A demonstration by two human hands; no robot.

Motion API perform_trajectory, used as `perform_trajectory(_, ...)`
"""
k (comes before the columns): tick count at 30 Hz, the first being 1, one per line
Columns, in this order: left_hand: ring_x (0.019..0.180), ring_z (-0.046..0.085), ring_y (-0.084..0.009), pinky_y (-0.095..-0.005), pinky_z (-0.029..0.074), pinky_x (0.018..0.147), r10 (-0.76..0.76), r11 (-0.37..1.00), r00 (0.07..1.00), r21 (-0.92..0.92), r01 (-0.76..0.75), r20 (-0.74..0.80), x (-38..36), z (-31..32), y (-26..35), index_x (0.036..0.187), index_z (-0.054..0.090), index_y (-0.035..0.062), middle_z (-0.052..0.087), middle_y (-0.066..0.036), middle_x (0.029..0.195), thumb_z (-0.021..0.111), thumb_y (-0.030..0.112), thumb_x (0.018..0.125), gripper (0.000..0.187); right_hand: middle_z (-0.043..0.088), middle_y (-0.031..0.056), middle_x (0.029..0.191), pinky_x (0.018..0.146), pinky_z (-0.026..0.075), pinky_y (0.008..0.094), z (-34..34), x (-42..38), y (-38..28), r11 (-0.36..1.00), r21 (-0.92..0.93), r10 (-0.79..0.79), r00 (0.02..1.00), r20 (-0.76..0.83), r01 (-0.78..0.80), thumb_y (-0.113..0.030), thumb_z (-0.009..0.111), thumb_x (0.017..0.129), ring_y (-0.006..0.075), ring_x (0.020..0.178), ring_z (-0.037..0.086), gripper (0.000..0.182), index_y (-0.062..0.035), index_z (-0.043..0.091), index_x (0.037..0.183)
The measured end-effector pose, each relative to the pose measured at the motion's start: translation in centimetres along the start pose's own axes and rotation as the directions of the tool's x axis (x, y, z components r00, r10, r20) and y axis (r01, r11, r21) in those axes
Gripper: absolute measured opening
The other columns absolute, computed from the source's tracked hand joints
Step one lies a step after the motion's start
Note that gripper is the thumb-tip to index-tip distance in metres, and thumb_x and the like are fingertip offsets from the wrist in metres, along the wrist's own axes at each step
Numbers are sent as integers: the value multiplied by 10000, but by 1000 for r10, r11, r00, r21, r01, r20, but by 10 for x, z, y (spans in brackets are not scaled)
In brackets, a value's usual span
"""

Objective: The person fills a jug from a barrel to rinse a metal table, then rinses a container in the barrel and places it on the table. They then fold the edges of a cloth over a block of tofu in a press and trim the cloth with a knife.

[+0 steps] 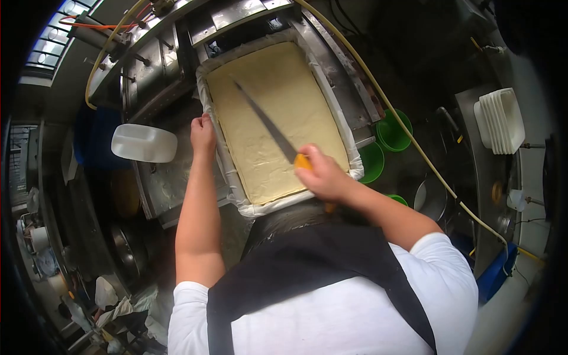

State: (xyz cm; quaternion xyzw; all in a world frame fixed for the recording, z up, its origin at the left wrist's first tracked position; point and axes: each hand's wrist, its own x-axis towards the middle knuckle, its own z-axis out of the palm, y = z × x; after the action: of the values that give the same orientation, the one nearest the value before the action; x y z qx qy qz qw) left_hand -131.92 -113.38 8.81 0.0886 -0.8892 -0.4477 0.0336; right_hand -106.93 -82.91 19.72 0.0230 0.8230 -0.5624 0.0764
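A wide, flat pale yellow slab [266, 100] fills a frame lined with white cloth [336, 106]. My right hand [322, 173] is closed around the orange handle of a long knife [267, 125]. Its blade slants over the slab toward the far left corner, the tip pointing away from me. At the left side of the frame, my left hand [203, 137] is closed, with its fingertips at the folded cloth edge. The slab's surface is smooth at the far end and lightly wrinkled nearer to me.
A white plastic jug [144, 143] lies on the metal bench at left. Green buckets [393, 130] stand to the right below the bench. A yellow hose [408, 127] runs along the right side. White stacked containers [500, 121] sit far right.
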Motion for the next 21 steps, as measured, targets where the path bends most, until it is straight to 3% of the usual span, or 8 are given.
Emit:
perform_trajectory(5,949,679,-456,-497,512,850,40,983,996,177,-53,76,4,-13,22,987,642,-11,712,-273,971,581,412,1054,432,688,351,1076,901,538,574,66,46,-9,996,1,-90,996,27,90,-163,561,974,558,981,667,521,7,421,1446)
perform_trajectory(8,934,677,-475,-511,515,822,131,962,988,231,-147,84,6,-16,17,962,643,-8,709,-272,948,587,416,1054,437,684,340,1093,860,546,514,76,51,-19,991,42,-130,991,23,129,-165,567,998,471,964,697,563,4,432,1518)
perform_trajectory(10,920,678,-477,-511,518,810,95,974,993,200,-107,71,1,-19,14,950,647,-4,708,-268,932,598,418,1051,437,702,332,1011,862,548,546,63,53,-30,997,71,-11,994,110,3,-163,540,998,496,944,702,668,2,343,1614)
perform_trajectory(12,887,680,-477,-507,526,787,62,986,996,148,-72,71,-4,-30,-7,927,656,3,707,-259,899,622,421,1043,435,707,298,975,811,551,503,26,50,-45,991,71,102,988,117,-111,-185,557,1007,405,880,717,652,-3,379,1607)
perform_trajectory(13,868,680,-474,-504,530,778,61,990,996,127,-69,68,-6,-34,-24,918,660,6,706,-254,881,635,420,1039,432,700,256,935,747,546,457,13,49,-27,1000,-1,-26,1000,-16,26,-171,581,1000,326,800,698,654,-30,393,1610)
perform_trajectory(15,856,686,-467,-507,534,772,191,962,982,203,-185,-9,-33,-62,-32,918,665,5,709,-250,865,662,418,1020,426,718,251,989,756,556,450,-30,45,-31,984,-170,-78,982,-173,48,-82,588,976,340,812,713,619,-41,450,1578)
perform_trajectory(19,852,692,-454,-500,532,770,38,970,988,242,-1,-150,-60,-105,-114,933,664,-8,717,-249,893,662,380,1011,396,726,260,1034,766,564,450,-99,44,19,904,-428,-159,923,-351,-8,-65,594,962,367,827,719,617,-27,465,1564)
perform_trajectory(21,805,692,-398,-473,534,757,-91,971,990,212,112,-107,-75,-119,-124,952,664,-9,719,-221,877,667,369,1020,384,716,223,978,730,557,406,-113,43,40,860,-511,-221,897,-382,-6,-65,604,966,284,769,695,603,-10,479,1554)
